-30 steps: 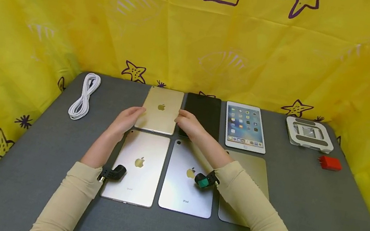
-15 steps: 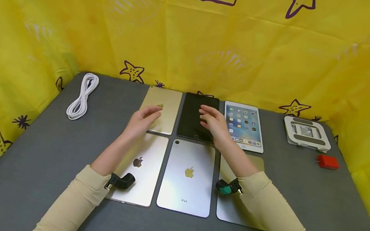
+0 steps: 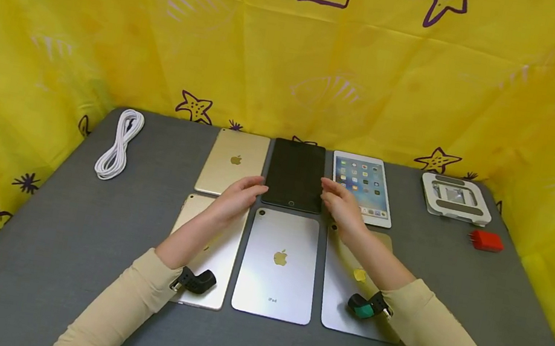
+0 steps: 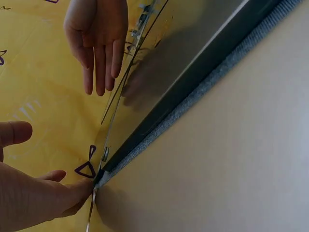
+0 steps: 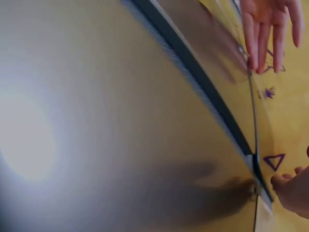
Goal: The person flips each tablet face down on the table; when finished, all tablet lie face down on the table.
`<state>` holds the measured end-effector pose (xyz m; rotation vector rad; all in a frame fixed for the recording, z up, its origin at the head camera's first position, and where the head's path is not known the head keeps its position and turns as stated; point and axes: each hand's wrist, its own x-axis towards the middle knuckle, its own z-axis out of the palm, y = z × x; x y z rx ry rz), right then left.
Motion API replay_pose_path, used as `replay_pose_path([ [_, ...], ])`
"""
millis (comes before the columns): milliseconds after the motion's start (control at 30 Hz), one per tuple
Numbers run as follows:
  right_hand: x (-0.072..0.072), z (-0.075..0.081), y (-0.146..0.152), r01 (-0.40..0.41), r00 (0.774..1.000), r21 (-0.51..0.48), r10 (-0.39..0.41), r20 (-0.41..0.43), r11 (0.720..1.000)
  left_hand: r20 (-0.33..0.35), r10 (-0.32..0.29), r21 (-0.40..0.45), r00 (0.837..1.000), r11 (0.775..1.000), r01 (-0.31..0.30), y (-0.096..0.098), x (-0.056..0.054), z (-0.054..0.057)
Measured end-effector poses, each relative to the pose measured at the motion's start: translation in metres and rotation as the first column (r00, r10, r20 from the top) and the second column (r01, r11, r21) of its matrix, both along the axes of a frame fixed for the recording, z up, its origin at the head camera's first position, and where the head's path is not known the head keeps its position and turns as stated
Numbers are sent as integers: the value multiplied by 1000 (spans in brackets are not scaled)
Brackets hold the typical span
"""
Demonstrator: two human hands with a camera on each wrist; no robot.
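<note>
A black tablet lies screen up in the middle of the back row, its home button toward me. My left hand is at its left edge near the front corner, fingers extended. On the opposite side my right hand has its fingertips right at the tablet's right edge. Left of it lies a gold tablet, back up. To the right a white tablet shows a lit home screen. In the left wrist view the right hand has straight fingers, and so has the left hand in the right wrist view.
In the front row lie a silver tablet and two more, a left one and a right one, partly under my forearms. A coiled white cable lies far left; a white folding stand and red charger lie right.
Both hands have left the gold tablet's edges and moved right, crossing above the tablets. They have come down at either side of the black tablet.
</note>
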<state>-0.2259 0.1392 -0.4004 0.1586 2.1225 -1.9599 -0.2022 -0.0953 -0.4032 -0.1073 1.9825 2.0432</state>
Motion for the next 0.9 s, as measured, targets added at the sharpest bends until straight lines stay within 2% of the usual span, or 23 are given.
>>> replay_pose_path([
  [133, 9, -2, -1, -45, 999, 77, 44, 22, 996, 17, -28, -27, 999, 999, 29, 2, 1, 0],
  [300, 16, 0, -2, -80, 996, 67, 77, 41, 995, 28, -42, -12, 999, 999, 43, 4, 1, 1],
  [567, 14, -7, -2, -77, 996, 59, 75, 40, 995, 56, -29, 35, 998, 999, 27, 3, -1, 2],
  [900, 14, -6, -3, -78, 997, 77, 76, 31, 994, 120, -60, 111, 991, 993, 47, 0, -6, 6],
])
